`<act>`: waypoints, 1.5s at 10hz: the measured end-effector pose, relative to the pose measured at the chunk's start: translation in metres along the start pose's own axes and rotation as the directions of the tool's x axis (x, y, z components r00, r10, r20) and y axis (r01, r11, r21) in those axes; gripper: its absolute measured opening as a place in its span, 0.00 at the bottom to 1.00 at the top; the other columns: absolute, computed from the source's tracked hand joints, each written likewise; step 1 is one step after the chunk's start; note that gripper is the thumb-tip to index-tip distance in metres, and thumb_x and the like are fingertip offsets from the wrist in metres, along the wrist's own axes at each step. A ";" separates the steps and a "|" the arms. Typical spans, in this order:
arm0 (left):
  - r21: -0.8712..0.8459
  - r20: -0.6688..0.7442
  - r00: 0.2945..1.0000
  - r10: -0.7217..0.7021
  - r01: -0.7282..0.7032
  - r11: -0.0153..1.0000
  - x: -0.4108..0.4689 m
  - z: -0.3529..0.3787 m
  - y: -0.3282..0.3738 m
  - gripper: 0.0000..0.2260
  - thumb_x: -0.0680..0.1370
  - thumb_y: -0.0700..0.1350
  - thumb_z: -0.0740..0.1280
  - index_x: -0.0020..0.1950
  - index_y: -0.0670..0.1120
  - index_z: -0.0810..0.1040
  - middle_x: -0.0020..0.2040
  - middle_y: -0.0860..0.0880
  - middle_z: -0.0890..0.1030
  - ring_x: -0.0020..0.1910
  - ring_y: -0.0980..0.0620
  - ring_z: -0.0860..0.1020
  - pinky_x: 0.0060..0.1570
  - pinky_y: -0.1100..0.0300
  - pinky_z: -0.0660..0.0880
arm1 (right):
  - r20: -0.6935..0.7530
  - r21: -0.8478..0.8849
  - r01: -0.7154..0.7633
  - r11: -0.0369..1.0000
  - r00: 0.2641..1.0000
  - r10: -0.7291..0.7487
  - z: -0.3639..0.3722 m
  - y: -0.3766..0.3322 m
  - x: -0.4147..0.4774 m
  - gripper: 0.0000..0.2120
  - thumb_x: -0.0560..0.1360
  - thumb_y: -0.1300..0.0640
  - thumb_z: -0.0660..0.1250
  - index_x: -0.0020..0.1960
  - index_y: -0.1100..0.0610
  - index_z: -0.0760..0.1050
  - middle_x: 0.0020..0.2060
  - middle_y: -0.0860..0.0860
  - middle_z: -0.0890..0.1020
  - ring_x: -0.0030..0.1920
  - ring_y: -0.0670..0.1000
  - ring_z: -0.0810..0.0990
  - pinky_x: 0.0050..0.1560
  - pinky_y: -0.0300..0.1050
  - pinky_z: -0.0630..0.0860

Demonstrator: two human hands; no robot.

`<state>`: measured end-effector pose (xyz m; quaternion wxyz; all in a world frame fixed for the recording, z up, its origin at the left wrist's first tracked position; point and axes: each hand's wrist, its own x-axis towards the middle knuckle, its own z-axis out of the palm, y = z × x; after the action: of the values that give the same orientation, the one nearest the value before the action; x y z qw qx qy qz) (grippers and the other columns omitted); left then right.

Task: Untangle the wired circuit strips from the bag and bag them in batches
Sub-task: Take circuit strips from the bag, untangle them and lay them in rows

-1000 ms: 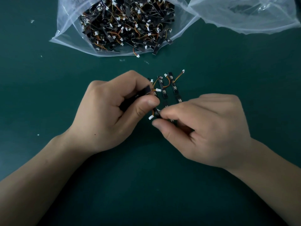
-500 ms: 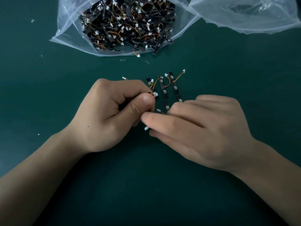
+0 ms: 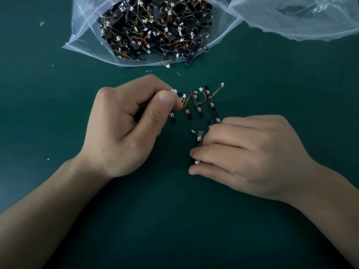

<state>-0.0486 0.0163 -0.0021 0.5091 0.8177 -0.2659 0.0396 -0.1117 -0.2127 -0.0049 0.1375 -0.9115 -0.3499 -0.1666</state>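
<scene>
Wired circuit strips: black, with orange and yellow leads and white plugs. The bulk lies in a tangled heap inside a clear plastic bag at the far side of the green table. A few pieces poke out past the bag's near edge.

Sorted row: several strips lie side by side on the table between the bag and the hands, roughly parallel. Their leads curl from the far ends.

Left hand: fingers curled. The thumb and forefinger pinch the left-hand strip just below its white plug. It sits just beside the left end of the sorted row. Whether the strip's lower end touches the table cannot be told.

Right hand: knuckles up, fingers curled and pressed together. It grips the right-hand strip, whose upper end shows above the forefinger. A second white plug peeps out between the fingertips.

Second plastic bag: clear and crumpled, at the far right. Its contents cannot be told.

White scraps: small bits scattered on the table to the left.
</scene>
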 end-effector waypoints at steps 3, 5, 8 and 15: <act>0.011 -0.015 1.000 0.008 -0.008 1.000 0.001 0.001 0.000 0.14 0.87 0.48 0.60 0.48 0.45 0.82 0.30 0.50 0.74 0.28 0.46 0.73 0.30 0.51 0.68 | 0.150 0.061 0.022 0.998 0.988 -0.031 0.002 0.001 0.004 0.02 0.78 0.51 0.74 0.49 0.48 0.85 0.41 0.46 0.85 0.39 0.51 0.83 0.36 0.48 0.79; 0.015 0.020 1.000 0.004 -0.004 1.000 0.001 0.000 0.001 0.16 0.86 0.47 0.59 0.43 0.43 0.78 0.30 0.48 0.74 0.28 0.47 0.71 0.29 0.56 0.66 | 0.324 0.059 -0.033 0.998 0.946 0.012 -0.003 -0.001 0.008 0.03 0.77 0.47 0.70 0.49 0.42 0.82 0.40 0.42 0.84 0.40 0.47 0.83 0.40 0.47 0.79; -0.105 -0.078 0.997 -0.014 0.006 0.994 0.003 0.002 -0.002 0.13 0.88 0.45 0.55 0.49 0.42 0.74 0.32 0.49 0.75 0.28 0.52 0.71 0.32 0.62 0.64 | 0.103 0.114 -0.011 0.993 0.995 -0.001 0.005 -0.004 0.005 0.05 0.81 0.51 0.72 0.49 0.50 0.86 0.44 0.46 0.86 0.37 0.52 0.81 0.33 0.49 0.77; -0.127 -0.176 0.974 -0.140 0.119 0.985 0.009 0.000 -0.007 0.13 0.85 0.40 0.58 0.46 0.39 0.78 0.30 0.46 0.75 0.27 0.54 0.71 0.31 0.64 0.65 | 0.075 0.014 -0.127 0.992 0.989 0.126 0.013 -0.018 0.017 0.08 0.80 0.56 0.67 0.48 0.54 0.85 0.39 0.49 0.79 0.39 0.53 0.72 0.33 0.49 0.68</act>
<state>-0.0374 0.0147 -0.0045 0.5793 0.7953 -0.1657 0.0664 -0.1091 -0.1853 -0.0075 0.1434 -0.9361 -0.2979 -0.1202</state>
